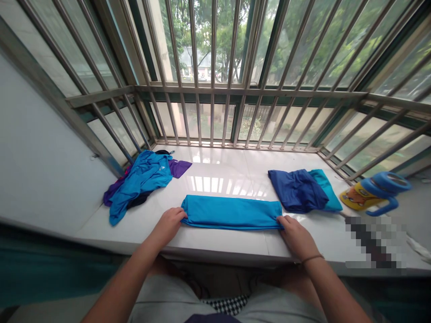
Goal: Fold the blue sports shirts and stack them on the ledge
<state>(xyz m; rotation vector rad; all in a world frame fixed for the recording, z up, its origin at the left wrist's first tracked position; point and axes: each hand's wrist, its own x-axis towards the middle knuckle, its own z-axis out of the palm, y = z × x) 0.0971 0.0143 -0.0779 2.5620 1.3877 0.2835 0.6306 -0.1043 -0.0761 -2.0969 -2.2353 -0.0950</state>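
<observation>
A bright blue garment, folded into a long flat strip, lies on the white tiled sill right in front of me. My left hand pinches its left end, thumb and fingers closed on the cloth. At the opposite end, my right hand grips the lower right corner in the same way. Which kind of garment it is, the folds hide. To the right of the strip sit a folded dark blue garment and a teal one partly beneath it.
A loose heap holds a crumpled blue shirt and purple cloth at the left. A yellow and blue handled cup stands far right, near a blurred-out patch. Metal window bars rise behind the sill.
</observation>
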